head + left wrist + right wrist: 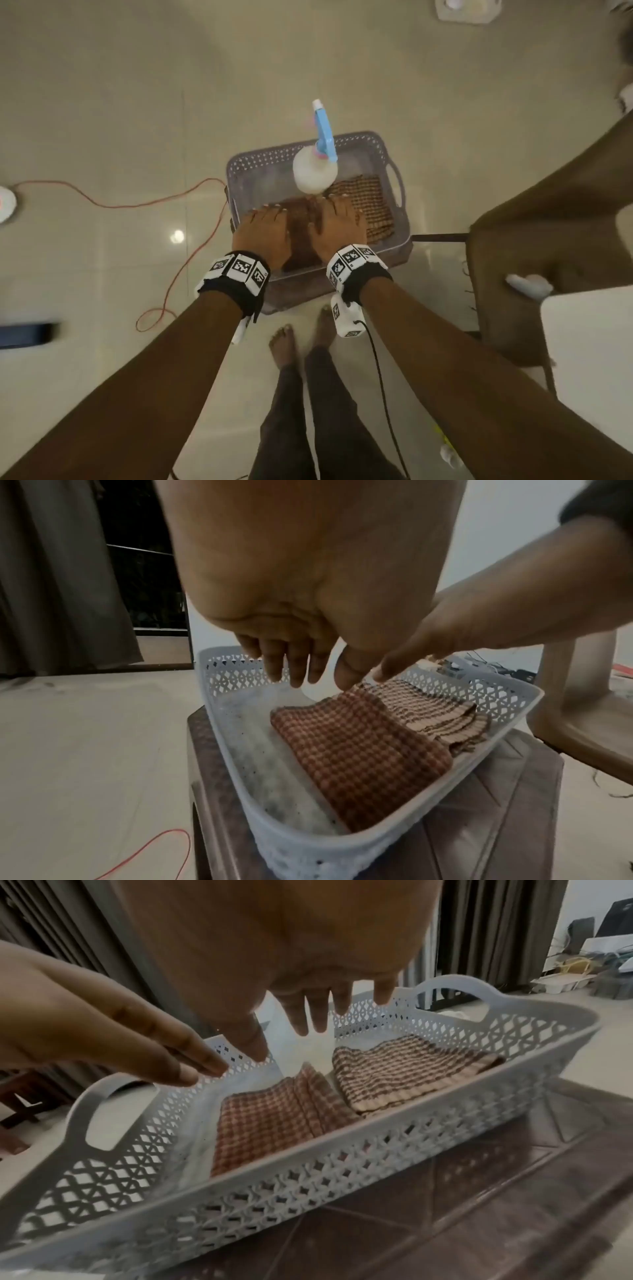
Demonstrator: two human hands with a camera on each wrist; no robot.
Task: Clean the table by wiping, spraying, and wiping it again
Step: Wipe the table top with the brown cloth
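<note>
A grey perforated basket [404, 219] sits on a brown stool [479, 1204]. Inside lie a folded red-checked cloth [363, 756] and, to its right, a beige-checked cloth [441, 710]. A white spray bottle [315, 171] with a blue trigger stands at the basket's far side. My left hand [263, 226] and right hand [337, 221] hover side by side over the red cloth [301, 253], palms down and fingers straight. The wrist views show the left fingers [294, 666] and the right fingers [315, 1012] above the cloth [274, 1118], holding nothing.
A red cable [191, 195] loops across the tiled floor left of the stool. Brown plastic furniture [548, 222] stands close on the right, with a white surface [589, 349] in front of it. My bare feet [284, 342] stand just short of the stool.
</note>
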